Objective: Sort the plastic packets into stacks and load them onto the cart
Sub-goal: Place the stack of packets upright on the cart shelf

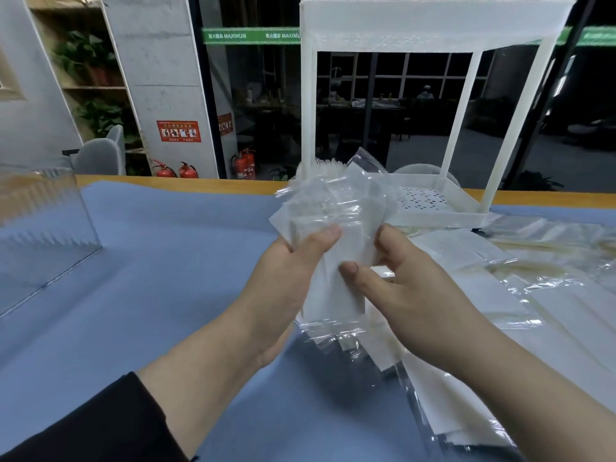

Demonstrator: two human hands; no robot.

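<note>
Both my hands gripping one bundle of plastic packets (328,221) above desk (150,261): left hand (286,278), right hand (410,275). White cart (433,201) sitting at far desk edge.

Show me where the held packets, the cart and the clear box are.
packets (336,228): head view, middle of the held bunch.
cart (433,216): head view, lower tray's front rim.
clear box (50,228): head view, its near wall.

clear packets (336,208) w/ white inserts, white perforated cart (433,203), blue tablecloth (150,261), black sleeve (100,425)
</note>
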